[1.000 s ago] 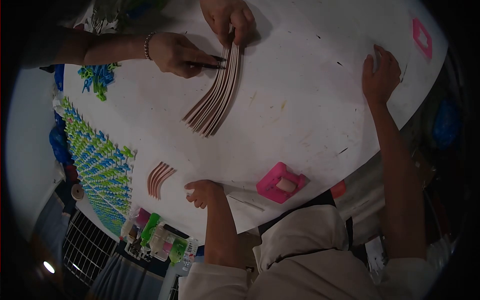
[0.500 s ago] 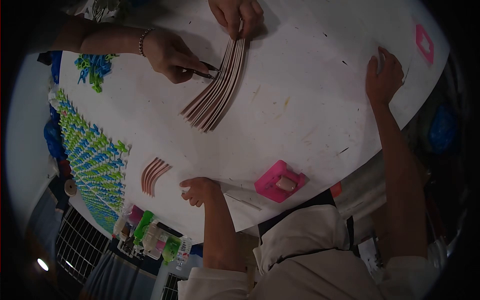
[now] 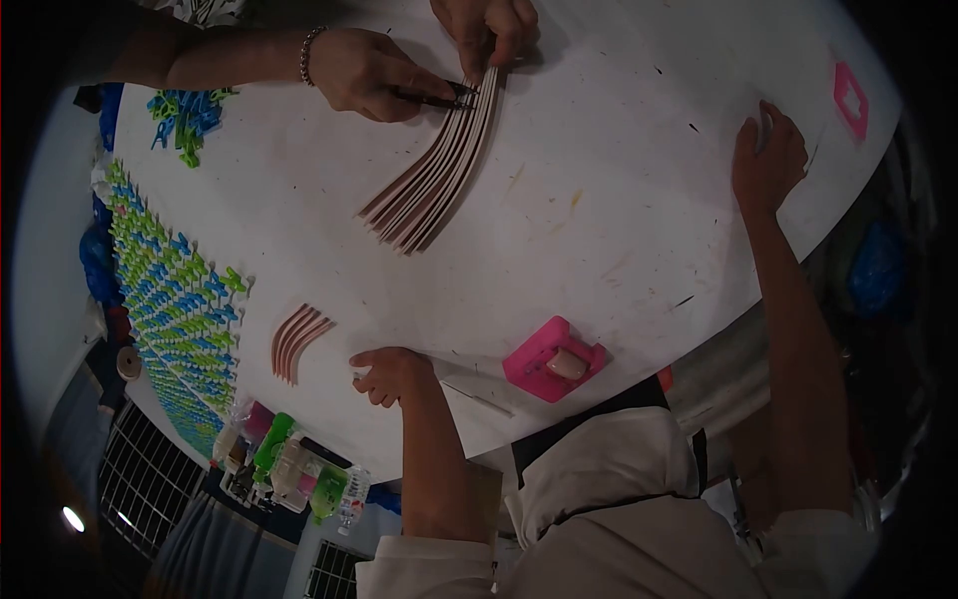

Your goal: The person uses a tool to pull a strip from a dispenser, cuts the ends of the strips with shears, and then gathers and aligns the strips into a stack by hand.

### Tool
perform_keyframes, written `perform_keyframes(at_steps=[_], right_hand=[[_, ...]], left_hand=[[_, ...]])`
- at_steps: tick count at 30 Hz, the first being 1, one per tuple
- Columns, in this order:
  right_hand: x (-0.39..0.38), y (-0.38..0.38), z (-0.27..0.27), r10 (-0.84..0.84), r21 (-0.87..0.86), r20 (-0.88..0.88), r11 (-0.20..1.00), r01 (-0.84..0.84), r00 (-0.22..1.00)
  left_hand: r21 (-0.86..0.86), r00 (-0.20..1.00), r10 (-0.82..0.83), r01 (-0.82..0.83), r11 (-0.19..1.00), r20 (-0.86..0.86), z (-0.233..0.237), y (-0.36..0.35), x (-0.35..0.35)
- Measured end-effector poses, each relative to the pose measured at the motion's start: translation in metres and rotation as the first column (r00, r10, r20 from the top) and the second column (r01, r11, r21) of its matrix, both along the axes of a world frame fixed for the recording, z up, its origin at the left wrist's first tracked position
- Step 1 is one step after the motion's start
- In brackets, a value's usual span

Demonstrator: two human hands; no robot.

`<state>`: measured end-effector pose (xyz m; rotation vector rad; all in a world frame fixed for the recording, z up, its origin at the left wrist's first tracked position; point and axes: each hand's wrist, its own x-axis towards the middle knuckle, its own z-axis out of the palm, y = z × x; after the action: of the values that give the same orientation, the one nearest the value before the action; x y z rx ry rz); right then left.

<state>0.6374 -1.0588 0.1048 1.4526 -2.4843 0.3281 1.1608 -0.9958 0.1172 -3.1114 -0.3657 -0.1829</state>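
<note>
My left hand (image 3: 394,377) rests on the white table at lower centre, loosely curled with its fingers apart, right of a small bundle of curved brownish strips (image 3: 298,341). My right hand (image 3: 768,158) lies open at the right, thumb apart from the fingers; its palm side is partly hidden. Right of my left hand lies a thin pale tool (image 3: 479,398). Farther right, a pink block (image 3: 534,361) bears a beige rounded piece (image 3: 567,364).
Across the table, a co-worker's one hand (image 3: 487,30) pinches a fan of long strips (image 3: 434,175); the other (image 3: 364,75) holds a dark cutting tool against them. Green and blue clips (image 3: 180,319) stand at left. Bottles (image 3: 327,491) are below them. A pink frame (image 3: 851,100) lies far right.
The co-worker's tool has moved up the strips, nearer the pinched end. The view has shifted slightly. Both my hands look much the same.
</note>
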Motion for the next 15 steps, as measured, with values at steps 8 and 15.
perform_keyframes(at_steps=[8, 15], right_hand=[[-0.0041, 0.0009, -0.0031, 0.042, 0.001, -0.042, 0.999, -0.042, 0.998], [-0.0019, 0.0006, -0.0011, 0.049, -0.004, -0.043, 0.999, -0.049, 0.998]], left_hand=[[0.012, 1.0, -0.015, 0.015, 1.0, 0.011, -0.0004, 0.0, -0.001], [0.012, 1.0, -0.018, 0.018, 1.0, -0.001, 0.0006, 0.0, -0.0012]])
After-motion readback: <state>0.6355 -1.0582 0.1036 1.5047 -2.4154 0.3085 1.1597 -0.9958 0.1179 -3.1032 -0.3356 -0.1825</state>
